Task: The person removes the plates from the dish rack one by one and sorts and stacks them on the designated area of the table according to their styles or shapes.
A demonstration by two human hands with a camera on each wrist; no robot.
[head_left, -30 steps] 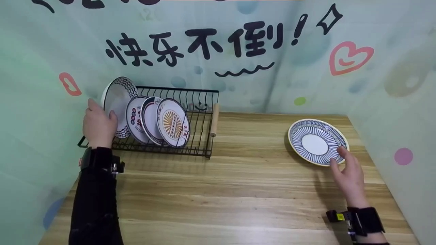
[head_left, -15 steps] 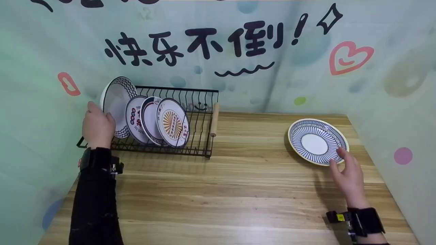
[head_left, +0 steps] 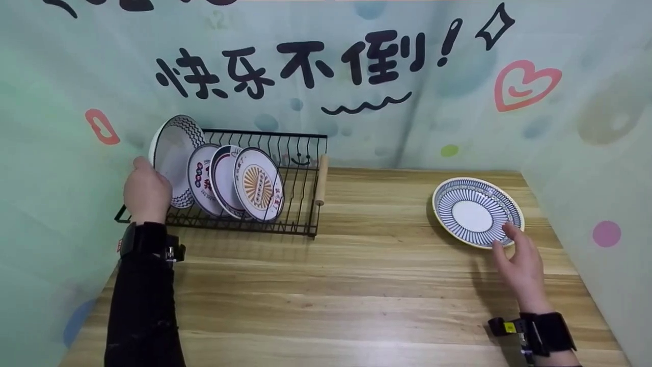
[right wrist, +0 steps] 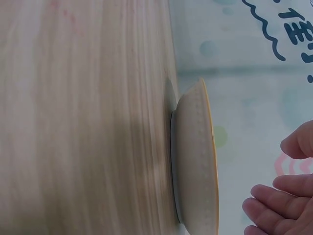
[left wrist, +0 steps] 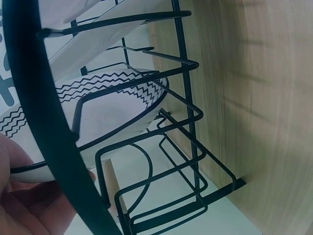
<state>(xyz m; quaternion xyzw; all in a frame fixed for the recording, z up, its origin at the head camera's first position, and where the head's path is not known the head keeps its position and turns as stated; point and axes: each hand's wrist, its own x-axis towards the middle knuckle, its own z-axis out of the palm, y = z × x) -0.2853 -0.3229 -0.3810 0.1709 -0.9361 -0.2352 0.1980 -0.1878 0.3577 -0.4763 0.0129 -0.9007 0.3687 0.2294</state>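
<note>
My left hand (head_left: pixel 147 193) pinches the rim of a deep white bowl (head_left: pixel 170 153) with black zigzag bands. The bowl leans on its side at the left end of a black wire dish rack (head_left: pixel 265 133). In the left wrist view, the thumb lies inside the bowl (left wrist: pixel 107 117) and the fingers are behind it. My right hand (head_left: pixel 524 270) hovers with parted fingers by the near right rim of a blue-striped plate (head_left: pixel 471 215). In the right wrist view, this plate (right wrist: pixel 195 156) sits flat on the table, apart from the fingers (right wrist: pixel 274 205).
Three small plates stand tilted in the rack: one with an orange sunburst (head_left: pixel 258 184), one with a dark rim band (head_left: pixel 224 178), one with red and blue print (head_left: pixel 199 173). The rack has a wooden handle (head_left: pixel 322 181). Printed cloth walls (head_left: pixel 601 153) enclose the wooden table (head_left: pixel 356 285).
My left hand has slid slightly down along the bowl's rim, and less of its thumb shows. The right hand, the blue-striped plate and the rack stay in place.
</note>
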